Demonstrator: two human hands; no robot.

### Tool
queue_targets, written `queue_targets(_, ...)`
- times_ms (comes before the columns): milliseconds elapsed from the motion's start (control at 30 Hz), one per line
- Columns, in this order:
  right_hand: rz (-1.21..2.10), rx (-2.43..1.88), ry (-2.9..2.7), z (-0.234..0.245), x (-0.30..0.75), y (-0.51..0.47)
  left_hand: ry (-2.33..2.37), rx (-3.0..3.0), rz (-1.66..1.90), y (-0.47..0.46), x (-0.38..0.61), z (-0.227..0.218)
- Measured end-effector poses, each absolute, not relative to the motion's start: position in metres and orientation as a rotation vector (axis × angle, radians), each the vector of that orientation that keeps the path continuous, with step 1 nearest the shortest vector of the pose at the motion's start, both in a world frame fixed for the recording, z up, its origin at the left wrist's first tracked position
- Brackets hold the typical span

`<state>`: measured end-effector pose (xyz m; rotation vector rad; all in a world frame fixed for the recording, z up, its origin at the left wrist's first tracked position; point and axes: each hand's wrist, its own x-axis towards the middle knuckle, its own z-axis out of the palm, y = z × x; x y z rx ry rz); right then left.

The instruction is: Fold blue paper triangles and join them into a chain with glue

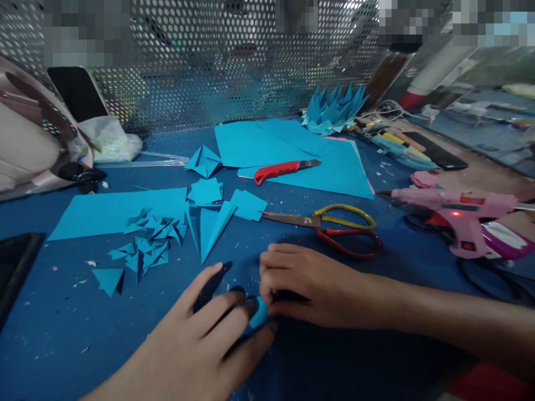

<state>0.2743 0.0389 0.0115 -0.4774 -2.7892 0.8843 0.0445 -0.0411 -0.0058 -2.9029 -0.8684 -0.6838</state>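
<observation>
Both of my hands rest on the dark blue table top near its front edge. A small piece of light blue paper (259,313) lies between them, mostly hidden. My left hand (200,340) lies flat with its fingers stretched out, fingertips pressing on the paper. My right hand (309,284) has its fingers curled and pinched together on the paper's right edge. Just beyond the hands lie a folded blue paper cone (211,225) and a heap of small folded blue triangles (148,242).
Scissors (334,225) with yellow and red handles lie behind my right hand. A red utility knife (284,169) rests on blue paper sheets (292,150). A pink glue gun (463,217) sits at right, a blue spiky paper model (334,108) at the back, a phone (14,267) at left.
</observation>
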Motion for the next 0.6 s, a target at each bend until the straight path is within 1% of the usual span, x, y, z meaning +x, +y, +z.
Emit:
queue_targets(300, 0.872, -0.481, -2.790, 0.0117, 0.2754, 0.0375, -0.863, -2.904, -0.752, -0.0415, 0.0424, -0.0103)
queue_targets(600, 0.882, -0.492, -2.771, 0.0127, 0.2752, 0.0355, -0.843, -2.898, -0.671, -0.0388, 0.0432, -0.0014)
